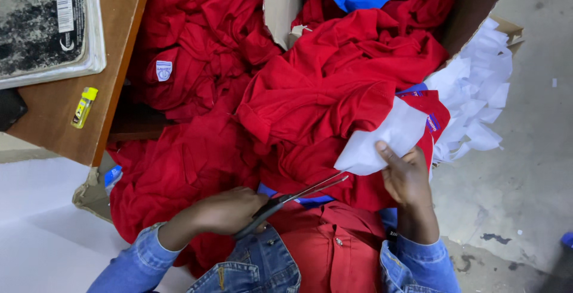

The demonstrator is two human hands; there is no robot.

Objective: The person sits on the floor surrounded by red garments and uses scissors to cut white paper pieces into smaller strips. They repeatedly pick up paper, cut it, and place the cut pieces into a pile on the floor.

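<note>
Red cloth fills most of the view, and over it the left hand [230, 210] is closed around the dark handles of a pair of scissors [292, 202], whose thin blades stand slightly parted and point up and to the right toward a white sheet of backing fabric [382, 140]. The left forearm, in a blue denim sleeve, comes in low from the bottom left with the wrist bent across the lap. The right hand [407, 176] pinches the lower edge of that white sheet, thumb on top and fingers curled beneath, together with the red garment [322, 102] the sheet lies against; its forearm rises straight from the bottom edge. The garment is draped over a heap of similar red clothing [191, 60] spilling from a cardboard box [283, 3].
</note>
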